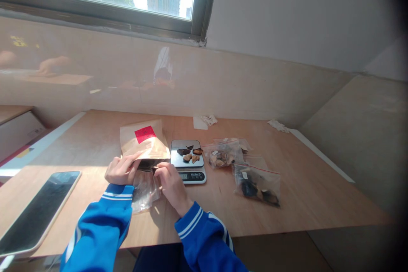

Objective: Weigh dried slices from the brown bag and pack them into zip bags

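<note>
The right hand (172, 182) pinches a small dark fragment (154, 170) between thumb and fingertips, just above a clear plastic bag (145, 193) near the worktop (302, 187)'s front edge, while the left hand (123, 169) lies with fingers slightly spread on a kraft paper envelope (143, 142) with a red label. Just right of the envelope, a digital scale (188, 174) carries dark and tan pieces (189, 155); further right lie a zip bag (221, 155) and a second zip bag (256, 187), both holding similar pieces, and a smartphone (38, 212) lies along the left edge.
</note>
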### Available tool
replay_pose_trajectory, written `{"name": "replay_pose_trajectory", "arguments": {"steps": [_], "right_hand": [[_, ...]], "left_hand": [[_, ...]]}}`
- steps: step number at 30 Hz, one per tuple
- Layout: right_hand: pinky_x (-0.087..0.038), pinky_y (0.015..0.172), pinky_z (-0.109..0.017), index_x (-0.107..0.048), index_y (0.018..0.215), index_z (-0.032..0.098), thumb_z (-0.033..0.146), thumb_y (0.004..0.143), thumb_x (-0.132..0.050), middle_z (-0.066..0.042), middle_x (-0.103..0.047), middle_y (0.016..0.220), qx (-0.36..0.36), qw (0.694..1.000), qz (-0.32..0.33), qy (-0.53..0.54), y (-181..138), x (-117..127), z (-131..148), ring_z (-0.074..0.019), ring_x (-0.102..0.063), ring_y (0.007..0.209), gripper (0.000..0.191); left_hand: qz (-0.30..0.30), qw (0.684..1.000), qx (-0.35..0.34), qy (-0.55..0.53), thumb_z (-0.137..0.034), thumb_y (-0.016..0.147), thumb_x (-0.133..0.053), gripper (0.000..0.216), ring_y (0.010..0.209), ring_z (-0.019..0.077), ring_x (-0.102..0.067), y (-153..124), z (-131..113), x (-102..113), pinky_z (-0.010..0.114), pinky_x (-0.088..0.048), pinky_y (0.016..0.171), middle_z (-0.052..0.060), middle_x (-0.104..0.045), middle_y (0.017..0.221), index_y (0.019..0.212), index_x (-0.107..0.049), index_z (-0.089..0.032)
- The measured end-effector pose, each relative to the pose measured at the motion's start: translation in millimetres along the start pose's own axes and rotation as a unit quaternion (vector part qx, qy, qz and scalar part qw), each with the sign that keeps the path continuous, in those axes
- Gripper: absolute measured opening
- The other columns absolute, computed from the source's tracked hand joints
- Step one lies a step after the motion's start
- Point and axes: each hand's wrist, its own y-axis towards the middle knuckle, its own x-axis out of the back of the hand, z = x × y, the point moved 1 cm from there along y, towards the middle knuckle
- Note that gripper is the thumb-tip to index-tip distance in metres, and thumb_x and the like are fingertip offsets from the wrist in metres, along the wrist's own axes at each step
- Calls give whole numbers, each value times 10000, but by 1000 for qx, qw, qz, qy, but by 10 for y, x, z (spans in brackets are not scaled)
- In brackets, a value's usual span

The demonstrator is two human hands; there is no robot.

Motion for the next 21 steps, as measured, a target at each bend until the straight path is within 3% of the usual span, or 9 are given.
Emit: {"name": "replay_pose_trajectory", "arguments": {"steps": [7, 15, 21], "right_hand": [[-503, 882, -331, -533, 946, 201, 143, 953, -388, -73, -630, 1003, -80, 988, -120, -52, -64, 346, -298, -173, -598, 995, 156], [-474, 964, -362, -624, 1057, 189, 80, 943, -347, -75, -669, 1119, -71, 988, -60, -120, -10, 360, -415, -186, -585, 1073, 319], [-435, 1040, -390, -584, 1215, 165, 121, 953, -326, -109, -545, 1351, -96, 984, -39, -143, 5, 343, -424, -202, -503, 1245, 370]], "left_hand": [[-3, 1000, 21, 4, -296, 836, -627, 179, 599, 144, -510, -8, 6, -22, 255, -390, 604, -38, -762, 828, 972, -737, -259], [-27, 999, -17, 16, -281, 815, -655, 167, 579, 146, -482, 16, 13, -20, 254, -376, 570, -45, -761, 818, 959, -734, -251], [-25, 999, -22, 16, -281, 819, -649, 162, 586, 151, -478, 21, 10, -17, 254, -374, 574, -45, -762, 820, 951, -735, -245]]}}
